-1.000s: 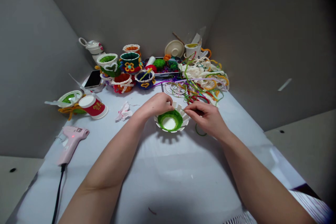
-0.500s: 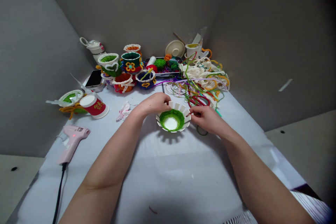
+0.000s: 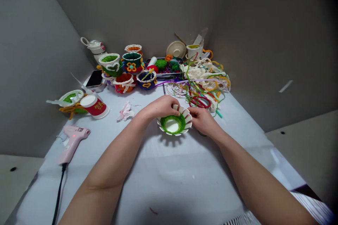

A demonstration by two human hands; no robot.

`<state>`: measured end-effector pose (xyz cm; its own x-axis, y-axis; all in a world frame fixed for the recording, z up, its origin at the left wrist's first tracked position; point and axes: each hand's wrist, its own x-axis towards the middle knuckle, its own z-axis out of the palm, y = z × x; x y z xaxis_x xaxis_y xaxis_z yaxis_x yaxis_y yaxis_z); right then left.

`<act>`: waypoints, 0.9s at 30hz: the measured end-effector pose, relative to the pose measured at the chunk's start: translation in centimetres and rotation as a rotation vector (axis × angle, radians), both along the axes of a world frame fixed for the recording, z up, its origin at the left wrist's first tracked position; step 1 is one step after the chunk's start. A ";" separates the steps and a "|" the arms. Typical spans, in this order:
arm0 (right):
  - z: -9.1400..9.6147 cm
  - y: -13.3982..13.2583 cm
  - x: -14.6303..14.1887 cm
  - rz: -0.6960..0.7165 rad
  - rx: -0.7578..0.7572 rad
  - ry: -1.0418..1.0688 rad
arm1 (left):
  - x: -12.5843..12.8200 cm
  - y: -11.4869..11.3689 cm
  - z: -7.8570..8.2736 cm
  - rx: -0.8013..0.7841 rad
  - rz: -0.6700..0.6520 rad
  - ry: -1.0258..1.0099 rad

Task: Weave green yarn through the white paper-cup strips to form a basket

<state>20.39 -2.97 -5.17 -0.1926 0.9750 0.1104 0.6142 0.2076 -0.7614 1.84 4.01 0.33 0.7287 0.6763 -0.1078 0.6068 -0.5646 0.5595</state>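
Observation:
A white paper cup (image 3: 173,125) with its wall cut into strips sits mid-table, green cord woven round its inside. My left hand (image 3: 161,107) curls over its far left rim, fingers closed on the strips. My right hand (image 3: 201,120) is pressed against the cup's right side, fingers pinched at the strips, apparently on the green cord. A loop of green cord lies on the table just under the right hand.
Finished woven cups (image 3: 130,61) and a phone (image 3: 94,78) stand at the back left. A heap of coloured cords (image 3: 204,79) lies back right. A red paper cup (image 3: 94,105), a pink glue gun (image 3: 72,142) and a crumpled scrap (image 3: 125,112) lie left.
My right hand has drawn in leftward to the cup's right rim. The left hand has shifted slightly right over the far rim, and the cup has tilted a little.

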 end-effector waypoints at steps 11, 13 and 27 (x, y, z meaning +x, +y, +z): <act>2.5 -0.7 1.5 -0.086 0.033 0.011 | -0.6 0.4 0.3 0.032 0.163 0.023; 2.9 -0.8 1.5 -0.105 0.072 0.054 | -0.6 0.4 0.1 0.051 0.177 0.027; 3.8 -1.5 1.1 0.142 0.327 -0.005 | -0.7 0.3 0.4 0.048 0.172 0.052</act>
